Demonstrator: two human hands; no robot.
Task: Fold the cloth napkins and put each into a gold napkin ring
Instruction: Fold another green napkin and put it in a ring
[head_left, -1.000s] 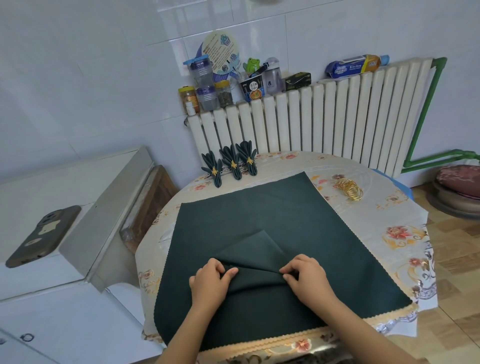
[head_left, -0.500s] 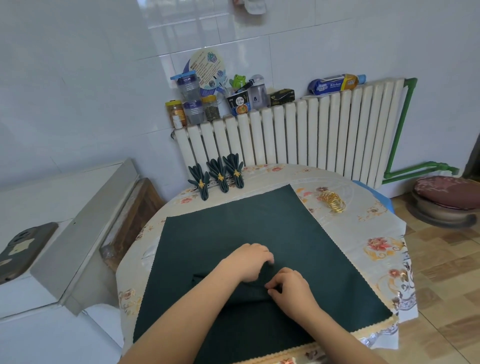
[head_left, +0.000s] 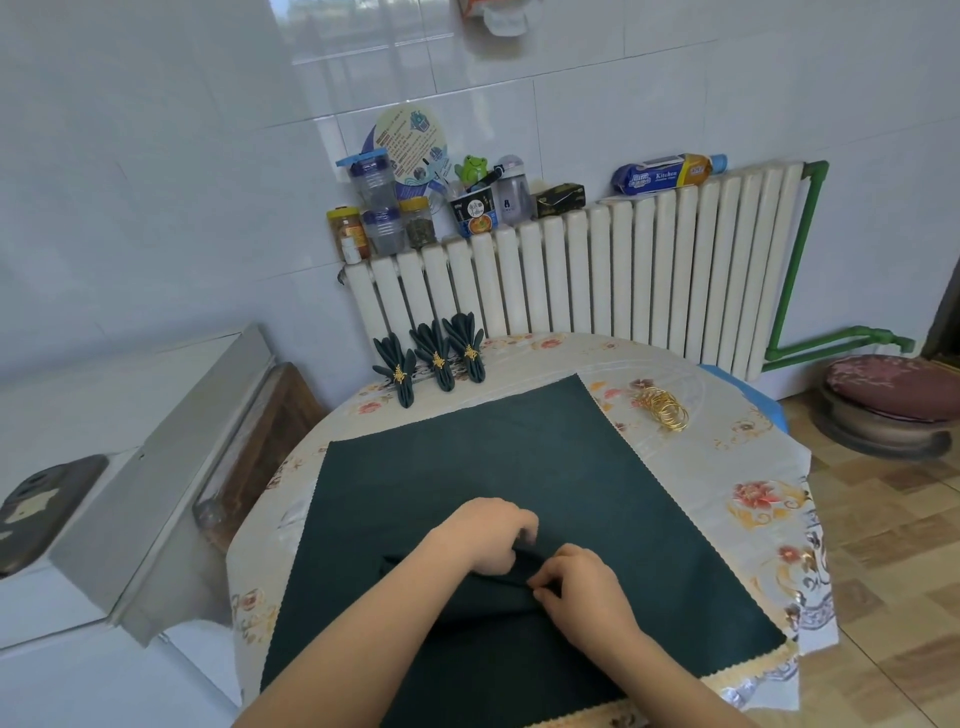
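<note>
A dark green cloth napkin (head_left: 498, 467) lies spread on the round table, its near corner folded up toward the middle. My left hand (head_left: 485, 535) pinches the folded layer at its far edge. Close beside it, my right hand (head_left: 582, 590) pinches the same pleat of cloth. Three folded green napkins in gold rings (head_left: 434, 358) stand at the table's far edge. A pile of loose gold napkin rings (head_left: 662, 410) lies at the far right of the table.
The table has a floral plastic cover (head_left: 753, 499). A white radiator (head_left: 597, 275) behind it carries jars and packets. A white counter (head_left: 93, 415) with a phone (head_left: 41, 506) stands at left. A cushioned stool (head_left: 888, 400) sits on the floor at right.
Both hands moved together toward the napkin's middle, gathering the folded corner into a narrow pleat. The head camera tilted up, showing more wall.
</note>
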